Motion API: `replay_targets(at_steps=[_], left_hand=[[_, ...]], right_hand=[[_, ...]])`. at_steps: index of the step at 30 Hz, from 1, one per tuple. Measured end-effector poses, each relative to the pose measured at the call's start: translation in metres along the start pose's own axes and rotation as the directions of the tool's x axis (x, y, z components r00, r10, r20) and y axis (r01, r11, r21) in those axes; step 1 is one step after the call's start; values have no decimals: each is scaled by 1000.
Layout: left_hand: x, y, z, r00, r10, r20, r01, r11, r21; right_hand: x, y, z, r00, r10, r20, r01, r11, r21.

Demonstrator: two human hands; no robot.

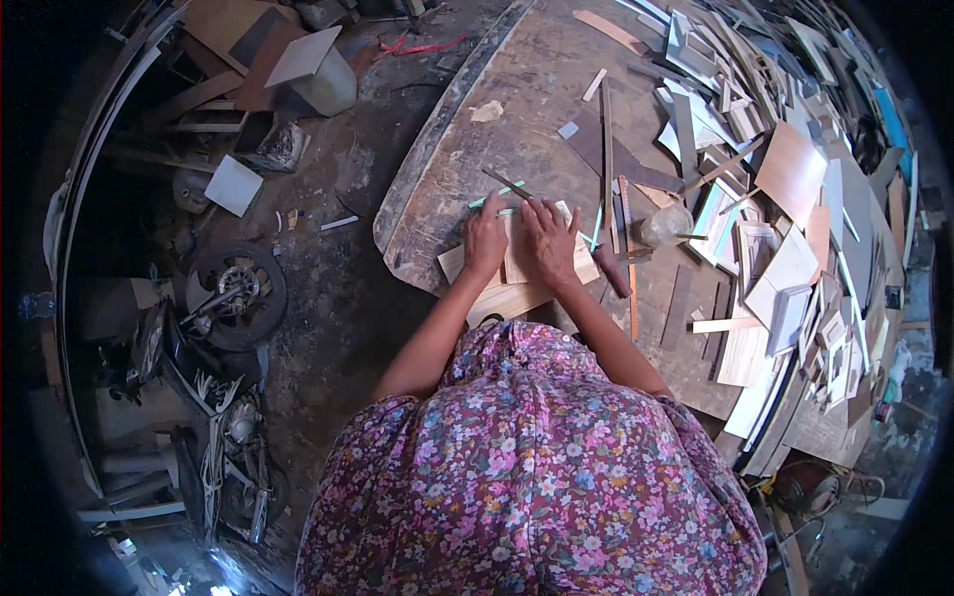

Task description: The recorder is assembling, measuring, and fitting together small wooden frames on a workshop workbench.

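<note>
Both hands were together near the middle of the frame, over the pale, straight-grained wooden boards (512, 302) at the near edge of the worn brown wooden bench (447, 154). The left hand (485, 241) sat on the left part of the wood with its fingers slightly bent, and the right hand (550, 243) lay just beside it, fingers stretched toward the top of the frame. From straight above and this small, I honestly couldn't tell whether either set of fingertips was pinching anything or just resting.

A slim dark strip (505, 182) ran down from the upper left to the right fingertips, with a thin mint-green strip (495, 194) right by the left ones.

My two cents: even pressure from both hands was the way to go there, pieces flat, edges lined up, fingertips off the seams. The boards poked out past the bench edge, so I'd have kept the weight over the supported part. The tool with the reddish-brown handle (612, 271) lay close on the right; nudging it away would've freed up elbow room.
</note>
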State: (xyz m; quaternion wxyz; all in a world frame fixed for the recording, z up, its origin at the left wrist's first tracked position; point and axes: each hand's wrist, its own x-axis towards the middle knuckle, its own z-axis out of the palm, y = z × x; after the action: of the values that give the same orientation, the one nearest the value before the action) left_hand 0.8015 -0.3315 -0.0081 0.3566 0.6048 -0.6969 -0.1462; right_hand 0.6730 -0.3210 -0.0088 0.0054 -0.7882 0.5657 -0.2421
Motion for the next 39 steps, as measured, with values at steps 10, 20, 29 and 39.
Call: replay_targets(at_steps=[10, 20, 29, 39], left_hand=[[11, -3, -5, 977, -209, 50, 215, 944, -248], [16, 1, -11, 970, -232, 69, 242, 942, -233], [13, 5, -9, 999, -8, 39, 3, 992, 125], [9, 5, 4, 997, -66, 38, 66, 998, -12]], right_hand=[[22, 13, 8, 992, 123, -33, -117, 983, 140], [25, 13, 5, 993, 116, -26, -111, 980, 165], [29, 18, -3, 995, 69, 76, -81, 981, 177], [28, 13, 3, 999, 40, 16, -42, 974, 224]])
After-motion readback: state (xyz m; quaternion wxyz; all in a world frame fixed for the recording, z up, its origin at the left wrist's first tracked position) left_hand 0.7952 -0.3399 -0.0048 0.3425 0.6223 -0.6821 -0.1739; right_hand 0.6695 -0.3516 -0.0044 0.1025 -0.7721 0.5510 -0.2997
